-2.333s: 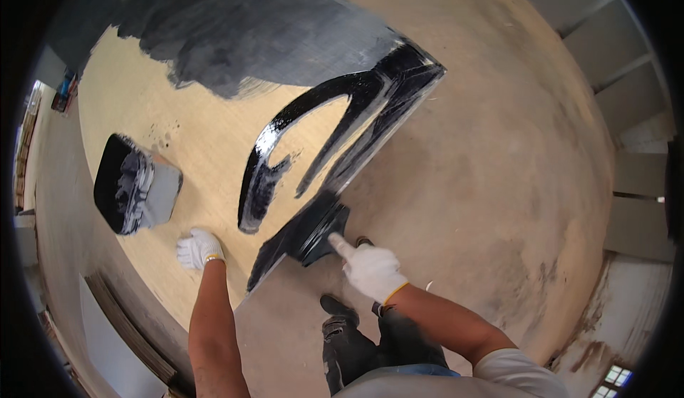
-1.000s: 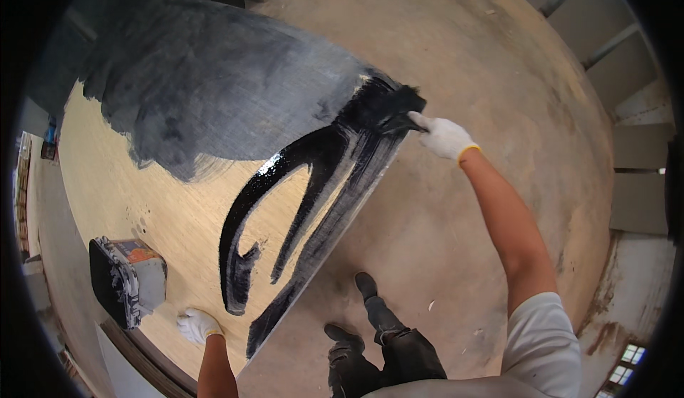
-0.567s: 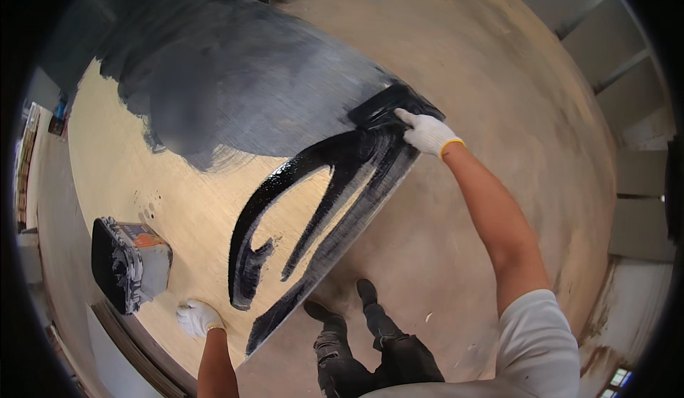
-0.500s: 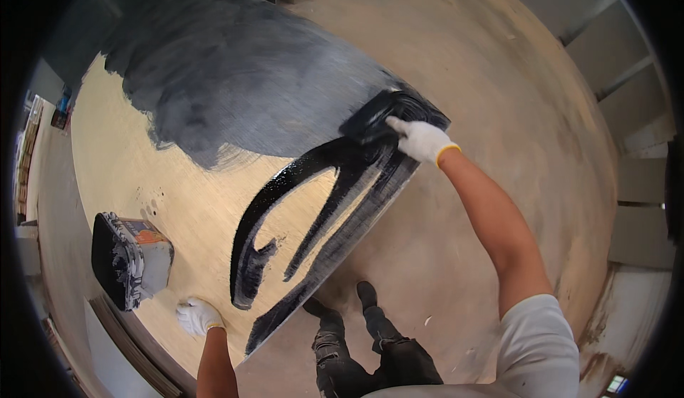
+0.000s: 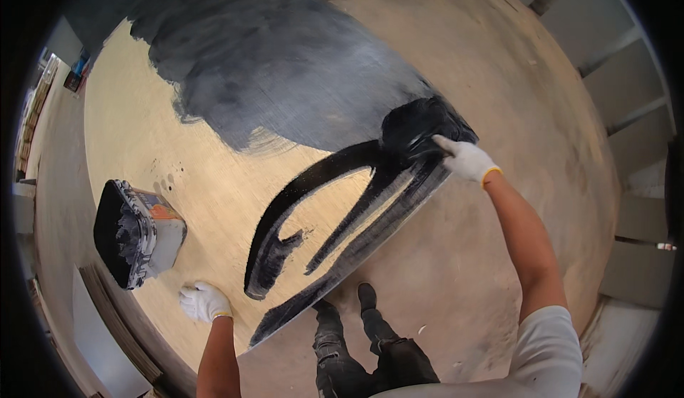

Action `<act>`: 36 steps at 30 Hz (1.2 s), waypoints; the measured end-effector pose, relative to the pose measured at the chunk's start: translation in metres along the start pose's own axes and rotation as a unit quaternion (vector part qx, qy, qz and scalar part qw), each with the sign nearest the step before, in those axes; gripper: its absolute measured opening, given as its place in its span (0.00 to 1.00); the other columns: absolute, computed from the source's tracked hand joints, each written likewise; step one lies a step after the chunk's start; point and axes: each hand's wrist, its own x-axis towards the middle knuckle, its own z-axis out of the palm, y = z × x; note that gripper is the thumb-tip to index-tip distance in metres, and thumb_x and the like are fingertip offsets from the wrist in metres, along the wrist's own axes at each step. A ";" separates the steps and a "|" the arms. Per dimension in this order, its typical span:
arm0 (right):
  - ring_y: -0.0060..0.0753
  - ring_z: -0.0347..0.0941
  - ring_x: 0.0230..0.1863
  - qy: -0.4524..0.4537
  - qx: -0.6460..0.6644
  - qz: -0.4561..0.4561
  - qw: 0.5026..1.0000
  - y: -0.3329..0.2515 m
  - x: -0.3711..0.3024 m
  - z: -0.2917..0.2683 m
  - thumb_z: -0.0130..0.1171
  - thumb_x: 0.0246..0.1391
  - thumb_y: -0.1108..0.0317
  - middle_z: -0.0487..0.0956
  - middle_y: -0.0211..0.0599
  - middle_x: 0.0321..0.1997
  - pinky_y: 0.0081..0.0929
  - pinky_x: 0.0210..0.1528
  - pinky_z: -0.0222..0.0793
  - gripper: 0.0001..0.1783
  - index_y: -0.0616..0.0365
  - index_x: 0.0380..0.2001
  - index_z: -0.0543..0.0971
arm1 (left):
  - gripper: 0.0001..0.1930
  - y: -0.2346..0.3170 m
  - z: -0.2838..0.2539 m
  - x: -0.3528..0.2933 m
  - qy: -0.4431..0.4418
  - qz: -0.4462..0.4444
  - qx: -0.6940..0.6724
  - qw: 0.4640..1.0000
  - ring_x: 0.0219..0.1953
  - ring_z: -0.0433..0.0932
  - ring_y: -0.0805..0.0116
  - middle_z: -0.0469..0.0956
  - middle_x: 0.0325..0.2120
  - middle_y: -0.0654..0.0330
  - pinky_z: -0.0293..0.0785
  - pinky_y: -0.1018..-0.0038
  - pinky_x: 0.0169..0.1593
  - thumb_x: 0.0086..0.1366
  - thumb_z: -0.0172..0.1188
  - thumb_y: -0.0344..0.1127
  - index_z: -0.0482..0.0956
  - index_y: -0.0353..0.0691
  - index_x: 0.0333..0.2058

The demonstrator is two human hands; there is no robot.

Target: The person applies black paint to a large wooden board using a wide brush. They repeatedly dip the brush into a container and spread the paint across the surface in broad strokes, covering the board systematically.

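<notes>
A wide pale wooden board (image 5: 214,206) lies before me, its far part coated in dark grey-black. My right hand (image 5: 472,161), in a white glove with a yellow cuff, is closed at the board's right edge, against a patch of wet black coating (image 5: 420,131). A tan, stained tip sticks out from its fingers; whatever it grips is smeared black and I cannot make out its kind. Thick black streaks (image 5: 285,199) curve from there toward me. On the near left of the board rests my left hand (image 5: 204,302), also gloved, fingers loosely bent and holding nothing.
A square plastic bucket (image 5: 165,238) smeared with black lies tipped on its side on the board, its dark mouth facing left. Stacked sheets (image 5: 107,327) stand at the lower left. Grey panels (image 5: 591,24) line the right side of the dusty floor (image 5: 513,77).
The board and bucket have shifted in the view. My right hand has moved a little along the board's edge corner, spreading the black patch. My left hand stays on the board.
</notes>
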 end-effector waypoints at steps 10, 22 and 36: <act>0.56 0.80 0.37 -0.068 -0.088 -0.111 0.988 -0.077 -0.078 0.066 0.56 0.55 0.61 0.82 0.50 0.33 0.50 0.43 0.76 0.36 0.27 0.69 0.65 | 0.20 -0.011 0.012 -0.001 0.045 -0.009 -0.011 0.999 0.54 0.73 0.50 0.75 0.52 0.52 0.69 0.56 0.56 0.68 0.52 0.45 0.73 0.40 0.52; 0.55 0.80 0.35 -0.099 -0.098 -0.105 0.985 -0.126 -0.129 0.104 0.53 0.57 0.62 0.83 0.49 0.33 0.51 0.41 0.74 0.37 0.27 0.71 0.61 | 0.24 0.007 -0.004 0.000 0.000 -0.036 -0.044 0.998 0.62 0.66 0.47 0.71 0.58 0.47 0.59 0.53 0.66 0.65 0.54 0.44 0.70 0.35 0.55; 0.61 0.79 0.41 -0.039 -0.026 -0.092 0.995 -0.239 -0.049 0.083 0.52 0.56 0.64 0.82 0.56 0.40 0.53 0.46 0.74 0.35 0.37 0.69 0.64 | 0.24 0.012 -0.018 0.003 0.030 -0.025 -0.051 0.998 0.60 0.66 0.46 0.71 0.57 0.45 0.59 0.54 0.64 0.62 0.55 0.42 0.71 0.33 0.52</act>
